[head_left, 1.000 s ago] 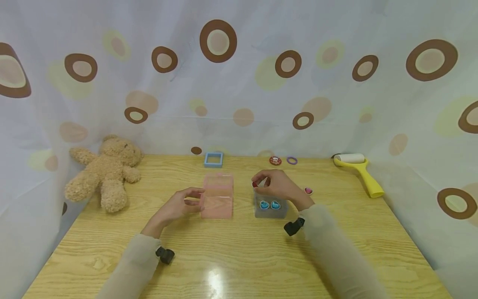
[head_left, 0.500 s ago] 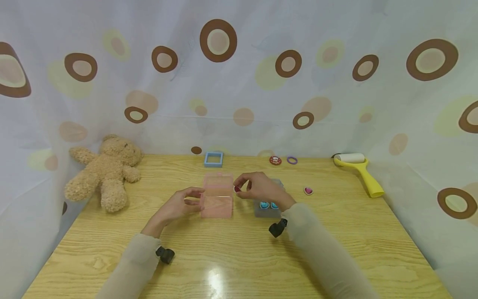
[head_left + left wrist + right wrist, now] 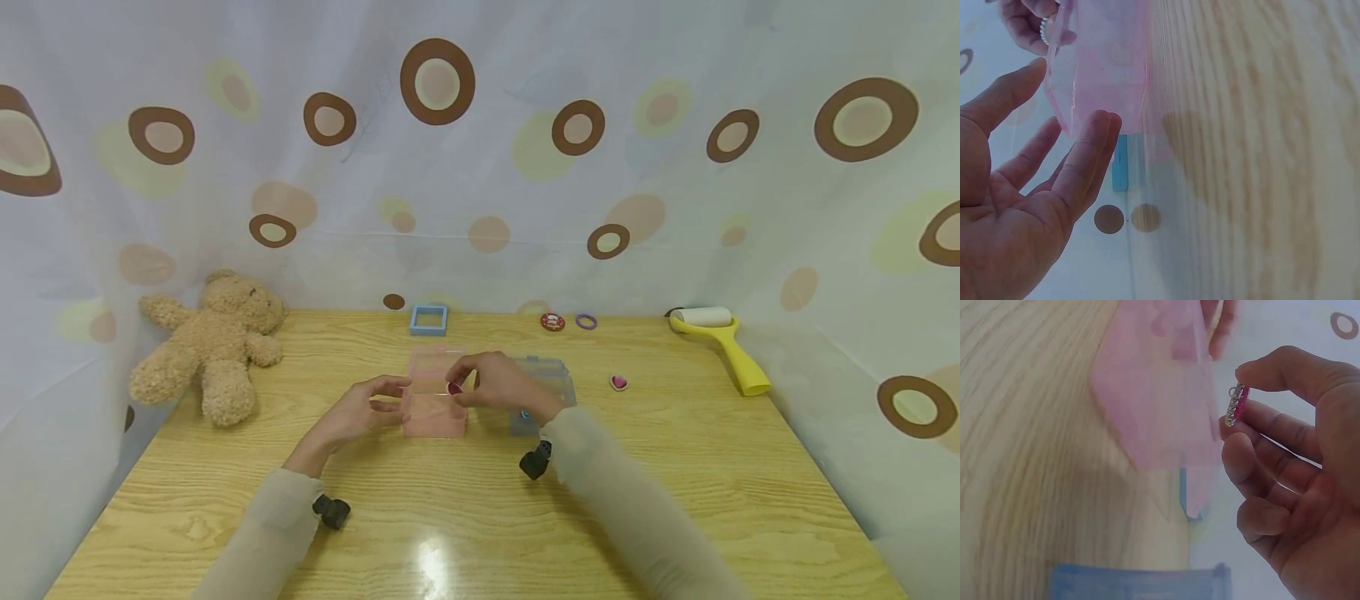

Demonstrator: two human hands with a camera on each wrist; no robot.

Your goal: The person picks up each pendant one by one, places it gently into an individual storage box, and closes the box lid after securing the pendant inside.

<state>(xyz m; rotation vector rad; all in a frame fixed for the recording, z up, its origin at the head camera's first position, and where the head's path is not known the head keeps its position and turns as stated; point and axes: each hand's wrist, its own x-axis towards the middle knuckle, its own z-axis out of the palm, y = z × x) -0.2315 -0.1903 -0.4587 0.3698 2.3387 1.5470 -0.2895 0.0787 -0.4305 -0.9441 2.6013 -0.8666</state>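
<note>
While left hand (image 3: pixel 362 408) just touches left side of open pink box (image 3: pixel 435 423), fingers pretty straight, not gripping, right hand (image 3: pixel 495 382) pinches red gem charm (image 3: pixel 453 388) between thumb and fingertip. Charm sits in midair right above pink box, clear rim and tiny loop showing in right wrist view. Blue-gray box (image 3: pixel 553 375) just to right, partly hidden by right wrist. Another pinkish gem (image 3: pixel 618 382) on wood table (image 3: pixel 450 508), beyond that box. Teddy bear (image 3: pixel 221 342) far left, yellow lint roller (image 3: pixel 735 350) far right.

Spotted sheeting (image 3: pixel 480 167) makes this wooden table (image 3: pixel 510 525) a screened-off nook.
</note>
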